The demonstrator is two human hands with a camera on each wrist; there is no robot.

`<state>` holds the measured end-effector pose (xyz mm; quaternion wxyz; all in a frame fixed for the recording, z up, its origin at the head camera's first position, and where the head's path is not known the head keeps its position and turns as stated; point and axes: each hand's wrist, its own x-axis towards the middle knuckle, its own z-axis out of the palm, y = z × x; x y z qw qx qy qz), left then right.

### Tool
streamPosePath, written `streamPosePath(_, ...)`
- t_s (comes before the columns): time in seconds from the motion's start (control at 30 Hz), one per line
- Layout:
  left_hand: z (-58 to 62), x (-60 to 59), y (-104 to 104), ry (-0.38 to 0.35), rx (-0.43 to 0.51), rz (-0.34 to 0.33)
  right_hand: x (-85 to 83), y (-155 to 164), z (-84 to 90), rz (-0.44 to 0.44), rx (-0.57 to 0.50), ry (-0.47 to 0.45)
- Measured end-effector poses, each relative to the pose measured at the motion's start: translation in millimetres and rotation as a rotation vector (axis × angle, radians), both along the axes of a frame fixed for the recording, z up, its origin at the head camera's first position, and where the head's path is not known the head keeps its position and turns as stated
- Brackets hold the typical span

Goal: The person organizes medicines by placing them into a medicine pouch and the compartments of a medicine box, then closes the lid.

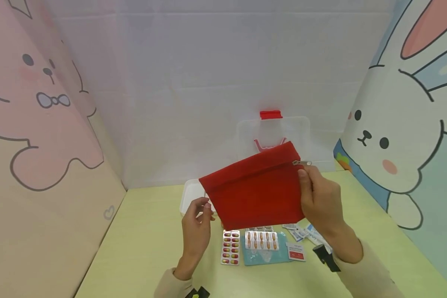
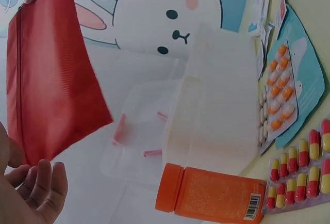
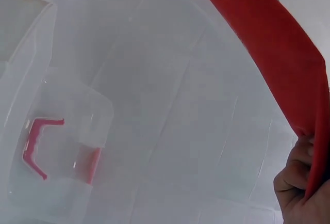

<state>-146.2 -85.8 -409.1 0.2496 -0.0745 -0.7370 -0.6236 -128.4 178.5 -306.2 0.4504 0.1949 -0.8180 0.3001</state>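
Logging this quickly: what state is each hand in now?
Left hand: fingers bent beside the red pouch; whether it grips anything can't be told.
Right hand: closed, holding the red pouch.

Room is left over the table (image 1: 141, 244), on the left hand (image 1: 196, 227)'s outer side. The middle is blocked by the raised pouch (image 1: 258, 192); behind it, space is taken by the bottle (image 2: 219, 192) and box (image 2: 221, 105).

You can read no words or numbers. Right of your left fingers (image 2: 43, 184), in the left-wrist view, the orange bottle (image 2: 212, 194) bears a barcode (image 2: 252, 206); below your right fingers (image 1: 306, 188), the red-and-white packet's (image 1: 296, 251) print is too small.
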Motion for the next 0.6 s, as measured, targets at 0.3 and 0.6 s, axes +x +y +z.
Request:
streamPosePath(0.3, -8.2, -1.9, 11.5, 0.103, 0.032, 0.014, 7.1, 0.9, 14.1, 0.025, 0.185, 0.059)
streamPosePath(0.6, 2.7, 7.2, 28.1, 0.149, -0.01, -0.075, 14.7, -2.1, 21.3, 0.015, 0.383, 0.167)
